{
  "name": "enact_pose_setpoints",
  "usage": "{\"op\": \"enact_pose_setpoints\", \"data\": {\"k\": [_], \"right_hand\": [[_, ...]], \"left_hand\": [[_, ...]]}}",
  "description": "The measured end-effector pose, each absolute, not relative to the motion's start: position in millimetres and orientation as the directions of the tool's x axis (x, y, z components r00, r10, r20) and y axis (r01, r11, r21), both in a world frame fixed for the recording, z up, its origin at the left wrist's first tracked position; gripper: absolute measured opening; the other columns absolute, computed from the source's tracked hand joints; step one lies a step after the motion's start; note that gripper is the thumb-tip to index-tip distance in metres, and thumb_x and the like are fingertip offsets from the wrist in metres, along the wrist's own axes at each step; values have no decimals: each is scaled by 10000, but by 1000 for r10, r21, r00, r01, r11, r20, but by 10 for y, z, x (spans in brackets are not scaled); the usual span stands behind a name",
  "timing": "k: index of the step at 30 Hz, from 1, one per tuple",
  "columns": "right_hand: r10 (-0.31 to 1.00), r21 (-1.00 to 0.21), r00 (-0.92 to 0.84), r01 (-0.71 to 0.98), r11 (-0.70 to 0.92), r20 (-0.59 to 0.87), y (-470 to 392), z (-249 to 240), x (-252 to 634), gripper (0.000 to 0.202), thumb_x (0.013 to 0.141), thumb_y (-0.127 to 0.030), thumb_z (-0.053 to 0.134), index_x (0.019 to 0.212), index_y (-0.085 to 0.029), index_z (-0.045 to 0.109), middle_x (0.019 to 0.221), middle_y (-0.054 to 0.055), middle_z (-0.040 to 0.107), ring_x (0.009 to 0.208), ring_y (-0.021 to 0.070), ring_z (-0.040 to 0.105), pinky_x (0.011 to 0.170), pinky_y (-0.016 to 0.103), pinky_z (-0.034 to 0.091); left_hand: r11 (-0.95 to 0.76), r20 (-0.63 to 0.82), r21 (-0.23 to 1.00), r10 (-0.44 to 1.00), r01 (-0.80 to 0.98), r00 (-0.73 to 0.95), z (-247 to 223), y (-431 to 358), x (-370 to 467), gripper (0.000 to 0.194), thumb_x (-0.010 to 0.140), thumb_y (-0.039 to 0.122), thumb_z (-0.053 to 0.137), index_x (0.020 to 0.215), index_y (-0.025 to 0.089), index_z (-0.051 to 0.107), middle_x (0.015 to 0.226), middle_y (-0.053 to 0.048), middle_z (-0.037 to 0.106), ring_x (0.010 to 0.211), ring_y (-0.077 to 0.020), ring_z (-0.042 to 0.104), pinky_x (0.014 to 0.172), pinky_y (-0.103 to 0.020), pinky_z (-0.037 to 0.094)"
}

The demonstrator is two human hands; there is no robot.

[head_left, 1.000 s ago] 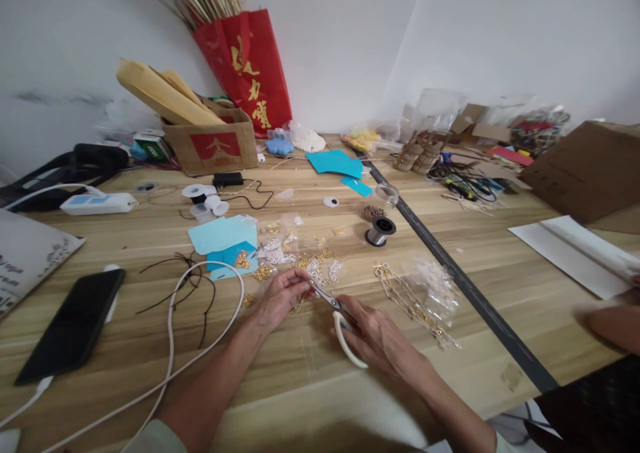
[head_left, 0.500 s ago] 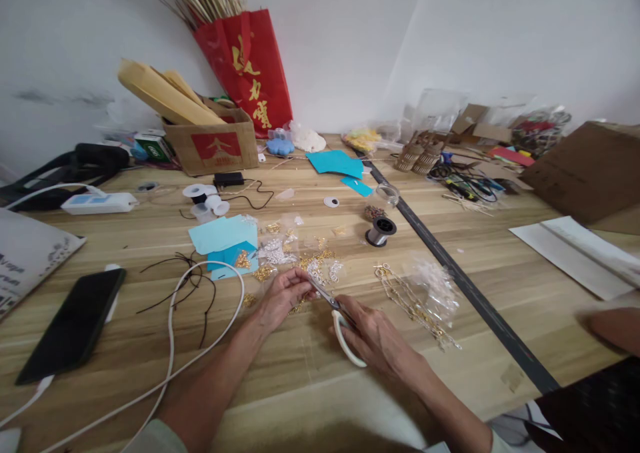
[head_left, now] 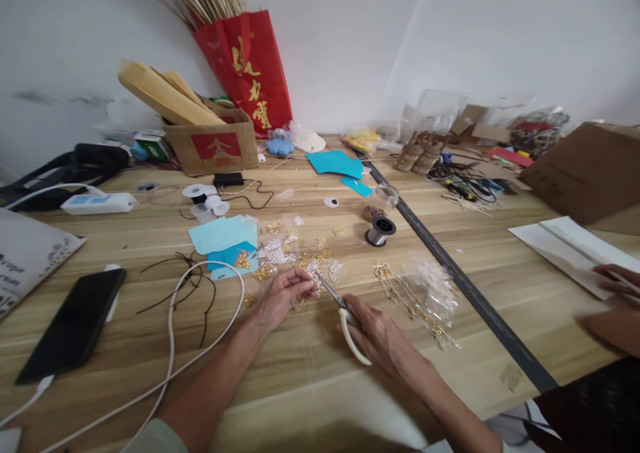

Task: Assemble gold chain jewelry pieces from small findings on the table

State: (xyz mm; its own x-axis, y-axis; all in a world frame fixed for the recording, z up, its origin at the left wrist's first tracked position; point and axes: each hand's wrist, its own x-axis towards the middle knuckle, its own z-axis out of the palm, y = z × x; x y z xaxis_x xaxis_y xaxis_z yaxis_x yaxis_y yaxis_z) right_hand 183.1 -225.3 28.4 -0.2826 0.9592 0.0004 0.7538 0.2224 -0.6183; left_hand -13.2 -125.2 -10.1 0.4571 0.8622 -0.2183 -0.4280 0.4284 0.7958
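My right hand (head_left: 384,336) grips scissors with white handles (head_left: 350,339). Their blades point up and left, just right of my left fingertips. My left hand (head_left: 286,296) is closed in a pinch over the table; what lies between thumb and finger is too small to make out. White beads (head_left: 274,251) and gold-coloured findings (head_left: 263,273) lie around and beyond that hand. A bunch of gold and pearly chains (head_left: 400,296) rests right of the scissors, beside a clear plastic bag (head_left: 435,286).
A wire spool (head_left: 381,231) stands past my right hand. Blue sheets (head_left: 223,236) and a white cable (head_left: 173,326) lie to the left, near a phone (head_left: 73,323). Another person's hand (head_left: 620,279) is over white board (head_left: 565,246) at right.
The scissors and my right hand have shifted slightly right, so the blades are now apart from my left fingertips. Another person's hand has come in at the right edge.
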Motion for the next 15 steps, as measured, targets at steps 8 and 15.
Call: {"op": "enact_pose_setpoints", "data": {"k": [8,15], "right_hand": [[959,-333,-281,903,272,21,-2462,369,2066,319,888,-158,442,1204,-187,462,798,49,661,662,181,644,557,246,401],[897,-188,-434,891,413,-87,-2591,315,2033,396,819,-119,554,1205,-204,519,952,71,665,795,202,648,624,267,464]], "left_hand": [[395,-189,793,883,-463,430,-112,-1219,-169,231,609,198,820,777,118,683,669,-39,714,611,-108,639,594,-204,481],[370,-182,792,903,-486,390,-95,-1191,-203,215,591,212,829,734,131,691,638,-18,698,588,-95,618,578,-189,471]]}}
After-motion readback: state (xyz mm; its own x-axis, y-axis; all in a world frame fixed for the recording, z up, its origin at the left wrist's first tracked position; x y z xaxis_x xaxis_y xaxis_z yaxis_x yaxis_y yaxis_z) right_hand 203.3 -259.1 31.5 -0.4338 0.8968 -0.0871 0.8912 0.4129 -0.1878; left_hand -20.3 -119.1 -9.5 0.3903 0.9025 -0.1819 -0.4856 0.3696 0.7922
